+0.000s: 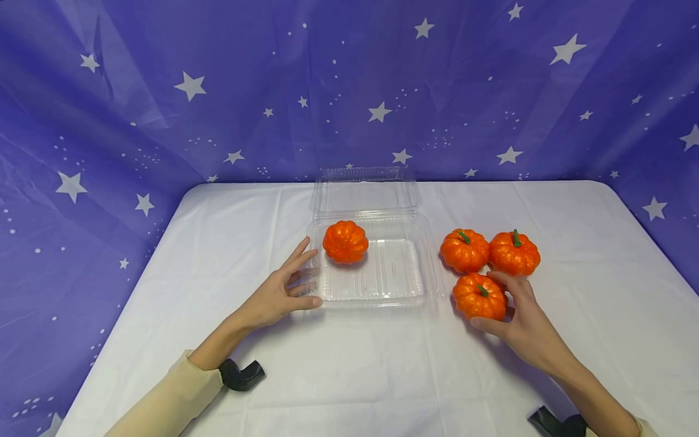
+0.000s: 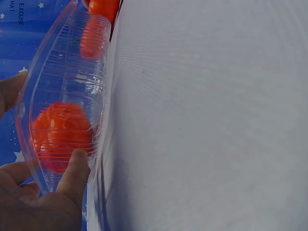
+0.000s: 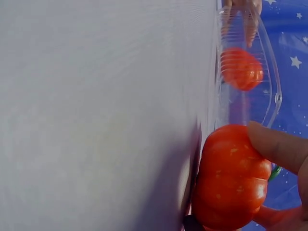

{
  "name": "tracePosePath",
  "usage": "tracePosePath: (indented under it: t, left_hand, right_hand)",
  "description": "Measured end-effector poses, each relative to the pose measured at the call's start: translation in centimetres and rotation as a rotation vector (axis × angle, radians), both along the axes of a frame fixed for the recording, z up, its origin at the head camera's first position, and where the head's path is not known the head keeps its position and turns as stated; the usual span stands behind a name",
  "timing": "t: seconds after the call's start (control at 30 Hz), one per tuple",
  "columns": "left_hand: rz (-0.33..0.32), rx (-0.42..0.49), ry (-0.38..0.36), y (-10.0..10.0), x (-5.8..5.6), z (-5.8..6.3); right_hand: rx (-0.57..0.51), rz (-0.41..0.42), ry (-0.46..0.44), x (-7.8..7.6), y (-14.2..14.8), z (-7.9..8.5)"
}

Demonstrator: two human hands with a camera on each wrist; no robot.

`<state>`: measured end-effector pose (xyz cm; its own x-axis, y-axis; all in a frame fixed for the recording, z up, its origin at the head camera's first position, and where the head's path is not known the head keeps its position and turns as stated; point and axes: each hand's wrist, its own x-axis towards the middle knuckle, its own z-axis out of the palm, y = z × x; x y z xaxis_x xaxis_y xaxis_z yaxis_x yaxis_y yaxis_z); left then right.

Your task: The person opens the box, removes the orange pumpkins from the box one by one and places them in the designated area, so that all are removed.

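Note:
A clear plastic clamshell container lies with its lid raised at the back. One small orange pumpkin sits in its left rear part, no stem showing. Spread along the container's left side is my left hand, its fingers fairly straight and its thumb at the front left corner. In the left wrist view that thumb lies against the ribbed wall. My right hand grips a second pumpkin with a green stem, thumb in front and fingers behind. The right wrist view shows this gripped pumpkin close up, by the tabletop.
Two more green-stemmed pumpkins, one on the left and one on the right, stand side by side just behind the gripped one. A white cloth covers the table. A purple star-patterned curtain rises behind it and at both sides.

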<state>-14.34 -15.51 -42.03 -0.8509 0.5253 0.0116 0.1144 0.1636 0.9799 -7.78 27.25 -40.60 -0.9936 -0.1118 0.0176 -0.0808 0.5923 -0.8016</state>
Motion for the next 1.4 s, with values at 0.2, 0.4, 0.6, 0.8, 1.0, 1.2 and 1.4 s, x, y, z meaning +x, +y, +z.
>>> tracePosePath:
  t: [0.2,0.4,0.6,0.8,1.0,1.2,1.4]
  left_hand:
    - [-0.009,0.031,-0.014,0.0,-0.01,-0.04]
    - [-0.011,0.035,-0.016,-0.02,-0.03,-0.1]
    - [-0.006,0.021,0.002,0.0,-0.02,-0.08]
    - [0.003,-0.001,0.048,0.06,0.09,-0.07]
    - [0.018,-0.023,0.106,0.23,0.17,0.09]
    - [0.035,-0.014,0.119,0.38,0.24,0.13]
    - [0.044,-0.02,0.109,0.42,0.2,0.17]
  right_hand:
    - [0.005,0.01,0.023,-0.33,-0.07,-0.3]
    - [0.028,0.007,0.037,-0.36,-0.18,-0.39]
    - [0.022,0.008,0.029,-0.42,-0.15,-0.44]
    - [0.003,0.007,0.027,-0.42,-0.09,-0.42]
    - [0.01,0.007,0.019,-0.4,-0.09,-0.31]
    - [0.017,0.008,-0.013,-0.38,-0.08,-0.33]
    - [0.012,0.007,-0.018,-0.27,0.06,-0.3]
